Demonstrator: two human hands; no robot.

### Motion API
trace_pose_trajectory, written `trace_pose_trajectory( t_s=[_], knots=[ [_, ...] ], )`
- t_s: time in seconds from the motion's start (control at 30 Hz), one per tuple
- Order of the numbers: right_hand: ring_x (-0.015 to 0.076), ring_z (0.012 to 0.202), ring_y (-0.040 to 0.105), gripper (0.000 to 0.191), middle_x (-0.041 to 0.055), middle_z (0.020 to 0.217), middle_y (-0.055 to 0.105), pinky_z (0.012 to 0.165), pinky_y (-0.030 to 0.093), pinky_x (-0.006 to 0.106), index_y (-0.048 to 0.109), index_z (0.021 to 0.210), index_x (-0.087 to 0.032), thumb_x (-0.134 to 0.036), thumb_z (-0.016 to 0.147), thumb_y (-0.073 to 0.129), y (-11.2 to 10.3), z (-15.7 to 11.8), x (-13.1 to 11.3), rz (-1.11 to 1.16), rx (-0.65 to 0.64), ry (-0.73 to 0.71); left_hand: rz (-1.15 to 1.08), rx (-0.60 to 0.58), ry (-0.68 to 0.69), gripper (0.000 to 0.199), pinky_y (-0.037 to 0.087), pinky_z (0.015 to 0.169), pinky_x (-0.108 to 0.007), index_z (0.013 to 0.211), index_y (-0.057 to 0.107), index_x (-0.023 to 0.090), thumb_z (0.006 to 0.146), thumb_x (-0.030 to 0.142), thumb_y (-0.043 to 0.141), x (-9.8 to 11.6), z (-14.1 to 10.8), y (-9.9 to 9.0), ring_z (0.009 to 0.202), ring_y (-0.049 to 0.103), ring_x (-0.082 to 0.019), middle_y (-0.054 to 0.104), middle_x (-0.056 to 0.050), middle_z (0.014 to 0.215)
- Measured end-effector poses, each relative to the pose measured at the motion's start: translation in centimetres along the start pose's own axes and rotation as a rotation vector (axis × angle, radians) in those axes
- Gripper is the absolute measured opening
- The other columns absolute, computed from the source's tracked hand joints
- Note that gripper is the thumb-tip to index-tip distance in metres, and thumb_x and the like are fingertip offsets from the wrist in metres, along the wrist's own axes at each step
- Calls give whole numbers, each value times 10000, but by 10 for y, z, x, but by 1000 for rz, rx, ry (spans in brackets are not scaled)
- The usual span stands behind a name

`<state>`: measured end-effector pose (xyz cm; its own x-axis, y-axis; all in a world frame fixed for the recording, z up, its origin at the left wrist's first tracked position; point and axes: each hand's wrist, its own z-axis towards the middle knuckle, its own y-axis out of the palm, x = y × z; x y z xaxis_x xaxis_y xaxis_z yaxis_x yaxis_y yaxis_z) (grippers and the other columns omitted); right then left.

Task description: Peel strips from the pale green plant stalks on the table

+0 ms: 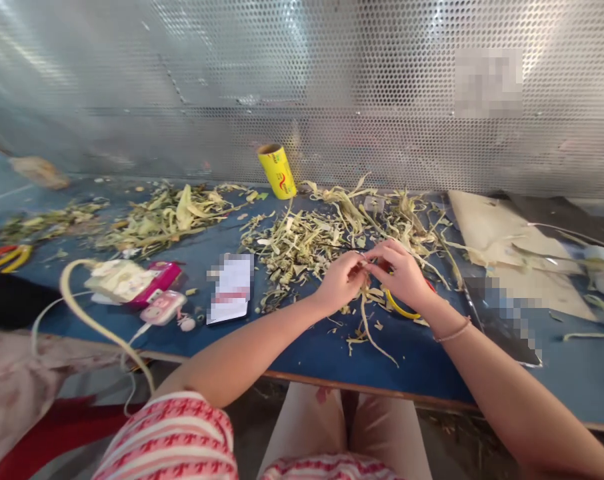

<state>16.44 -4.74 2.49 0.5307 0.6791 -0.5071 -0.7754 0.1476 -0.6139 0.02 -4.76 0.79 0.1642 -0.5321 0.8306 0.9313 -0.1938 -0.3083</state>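
My left hand and my right hand meet over the blue table, their fingertips pinched together. Between them they grip a dried plant stalk; its pale thin strand dangles below toward the table's front edge. What exactly lies inside the fingertips is hidden. Just behind my hands spreads a pile of cut dried plant pieces. A yellow-handled tool, with a bit of red, lies partly under my right hand. Longer dried stalks are heaped farther back.
A yellow cardboard tube stands tilted by the perforated metal wall. Left are a phone, a power strip with cables and another plant heap. Brown paper and a dark flat sheet lie right.
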Motion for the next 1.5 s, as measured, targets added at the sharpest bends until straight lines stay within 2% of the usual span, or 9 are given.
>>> trace_pose_trajectory(
  t_s=[0.1,0.3,0.5,0.57,0.7,0.9,1.1,1.3,1.5],
  knots=[
    [156,749,594,98,38,812,621,639,499,285,644,859,-223,-226,858,546,-2,-2,2,-7,95,-26,-65,-28,-32,47,497,572,-219,818,577,157,802,200,567,-1,-1,2,651,605,-102,556,-15,758],
    [157,648,590,163,28,729,637,582,466,286,625,833,-209,-357,834,556,-13,3,2,38,138,282,-107,-27,-178,202,483,586,-248,739,619,157,841,315,549,-2,1,-1,568,596,-109,607,-16,626],
    [188,630,555,210,64,690,601,610,421,319,555,656,-194,-373,759,592,-42,4,21,-445,-632,453,-345,296,-345,230,429,475,-230,779,638,158,799,386,607,-5,11,-11,431,498,-76,557,25,535],
    [211,695,574,209,121,855,611,631,443,327,566,752,-170,-352,688,649,-44,-1,25,-521,-758,471,-399,391,-366,246,390,433,-227,784,631,159,791,404,623,-11,14,-11,400,453,-60,551,23,561],
    [273,861,604,398,228,1108,554,703,479,343,547,1028,-76,-151,638,584,-36,-6,20,-629,-727,555,-459,395,-416,274,421,471,-229,881,641,177,809,438,603,-22,16,-9,451,471,-60,539,13,624],
    [328,928,631,548,241,965,634,652,458,332,469,1184,-7,-88,647,543,-34,-1,16,-759,-709,690,-528,399,-499,189,419,489,-189,875,635,157,825,334,590,-19,17,-8,511,486,-47,557,2,684],
    [302,801,662,408,201,871,677,612,440,335,489,1139,-79,-220,756,494,-49,4,27,-675,-536,781,-673,362,-569,138,451,490,-180,853,584,162,817,296,579,-11,18,-10,502,514,-46,561,23,649],
    [307,924,645,534,153,1052,656,733,480,385,444,1188,-173,-478,763,551,-53,8,25,-542,-275,638,-713,317,-493,114,238,382,-169,835,579,165,804,273,560,-14,18,-10,396,327,-12,524,32,617],
    [270,1004,626,574,120,1117,639,833,498,382,476,1151,-203,-553,719,620,-55,6,21,-174,-481,521,-734,382,-477,118,216,417,-183,795,570,147,755,131,460,-15,20,-11,433,312,-20,532,15,633]
  ],
)
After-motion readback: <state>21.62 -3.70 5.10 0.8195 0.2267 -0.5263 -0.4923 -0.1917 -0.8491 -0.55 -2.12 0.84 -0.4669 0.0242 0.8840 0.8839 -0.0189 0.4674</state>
